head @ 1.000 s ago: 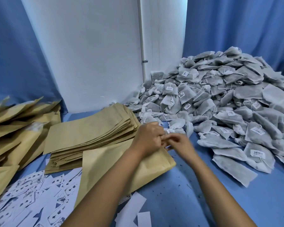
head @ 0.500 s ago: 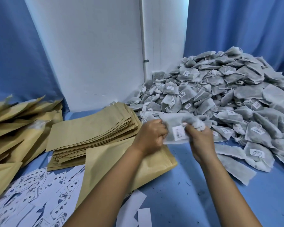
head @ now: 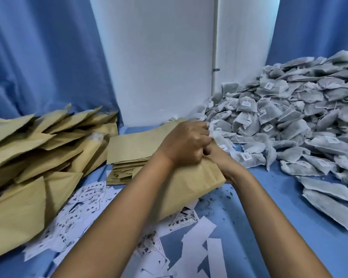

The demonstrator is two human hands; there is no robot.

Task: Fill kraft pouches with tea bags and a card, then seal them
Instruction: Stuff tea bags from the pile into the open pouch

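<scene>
Left hand (head: pixel 186 144) curls tight around the mouth of the kraft pouch (head: pixel 187 187), which lies on the blue tabletop (head: pixel 269 207). Right hand (head: pixel 216 155) is tucked into that opening, its grip hidden. The tea bag pile (head: pixel 299 121) sits just right.

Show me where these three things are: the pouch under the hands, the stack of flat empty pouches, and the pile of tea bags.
pouch (head: pixel 191 189), head view, on its kraft front below the wrists.
stack of flat empty pouches (head: pixel 133 145), head view, on the top sheet.
pile of tea bags (head: pixel 289 117), head view, on the pile's middle.
</scene>
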